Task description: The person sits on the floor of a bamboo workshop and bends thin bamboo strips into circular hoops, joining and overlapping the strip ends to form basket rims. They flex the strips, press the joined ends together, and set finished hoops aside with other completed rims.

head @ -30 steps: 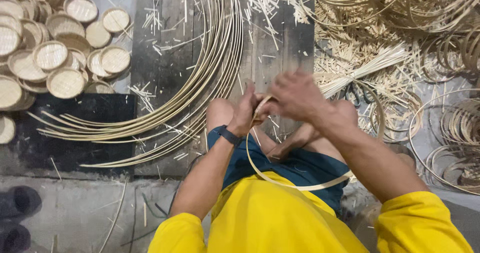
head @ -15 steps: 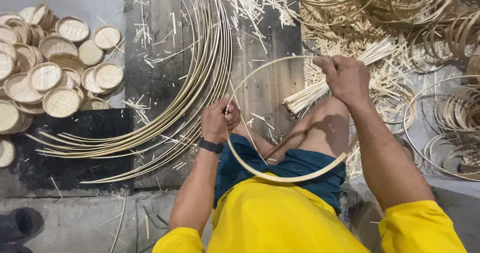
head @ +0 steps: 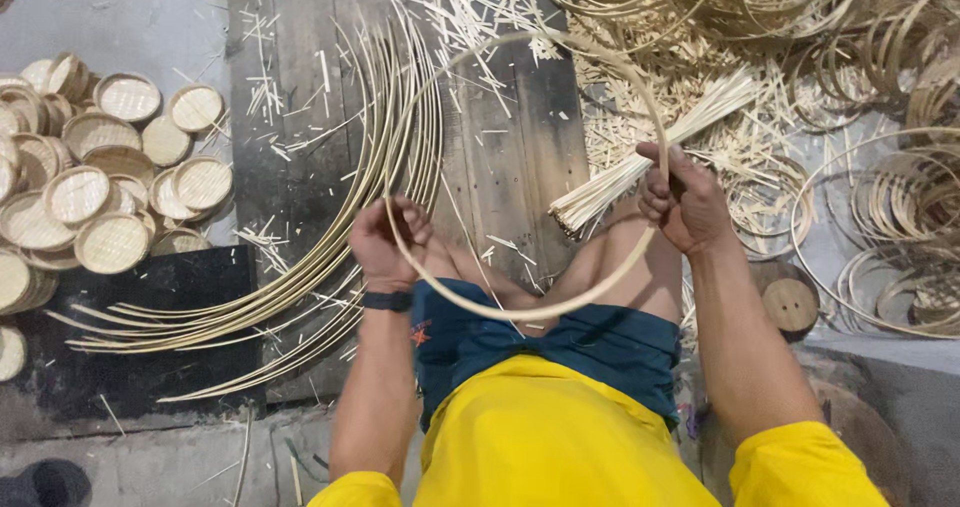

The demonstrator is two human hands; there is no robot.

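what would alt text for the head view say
A seated person's left hand and right hand hold a thin bamboo hoop over their lap. Long curved strips lie to the left by woven trays; coiled hoops lie to the right.

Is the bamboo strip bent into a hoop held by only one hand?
No: the left hand grips the hoop on one side and the right hand grips it on the other.
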